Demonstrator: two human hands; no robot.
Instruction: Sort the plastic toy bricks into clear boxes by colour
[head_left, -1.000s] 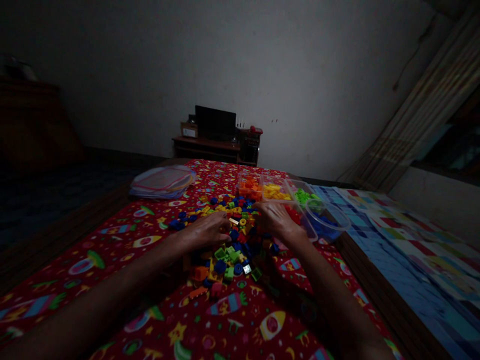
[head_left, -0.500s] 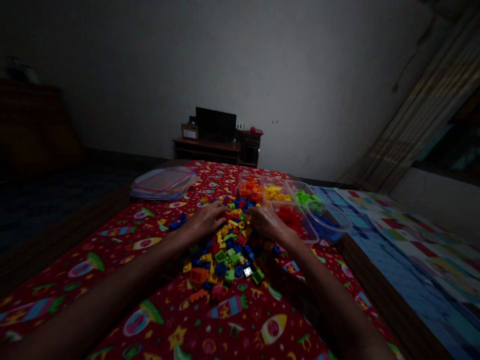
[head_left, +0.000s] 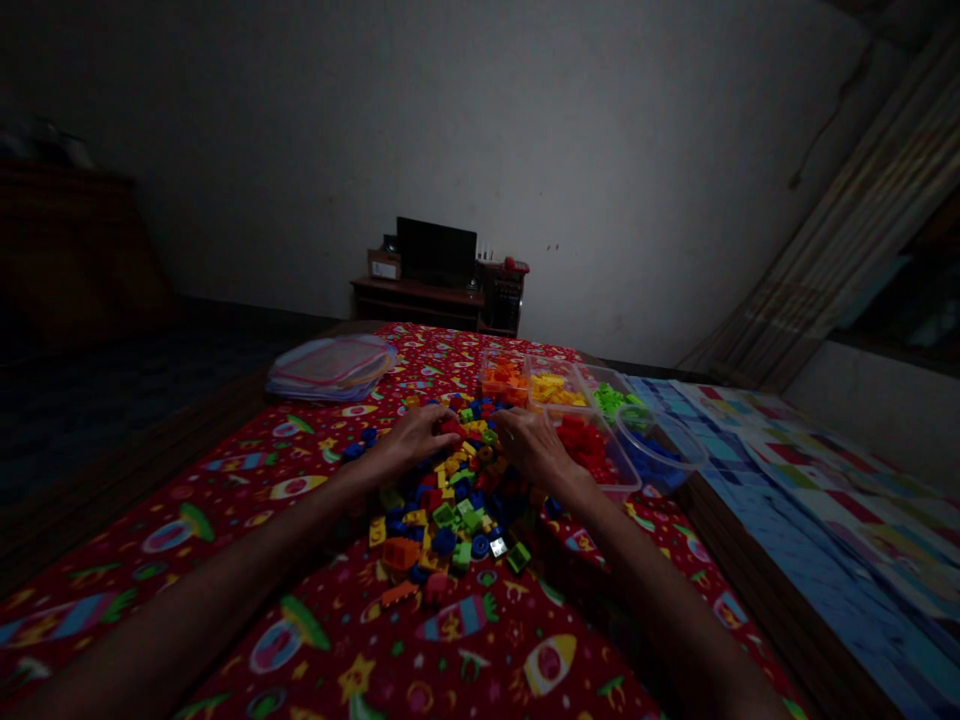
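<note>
A mixed pile of toy building blocks point(head_left: 465, 515) in red, yellow, green, blue and orange lies on the red patterned cloth point(head_left: 360, 610). At the pile's far left side is my left hand point(head_left: 412, 438), thumb and fingers closed around a red block point(head_left: 450, 427). My right hand point(head_left: 532, 442) is at the far right side of the pile, back of the hand up and fingertips bent down to the blocks. Whatever those fingers pinch is hidden in the dim light. Beside it stands a clear box of red blocks point(head_left: 589, 447).
Behind are clear boxes with orange blocks point(head_left: 504, 380), yellow blocks point(head_left: 555, 390) and green blocks point(head_left: 613, 398). A round tub point(head_left: 694, 455) holds blue blocks. Stacked clear lids point(head_left: 330, 368) lie at the left. A monitor point(head_left: 435, 250) stands on a desk by the wall.
A red block now shows between my left thumb and fingers, where none was visible before. My right hand stays at nearly the same spot. The view has shifted slightly.
</note>
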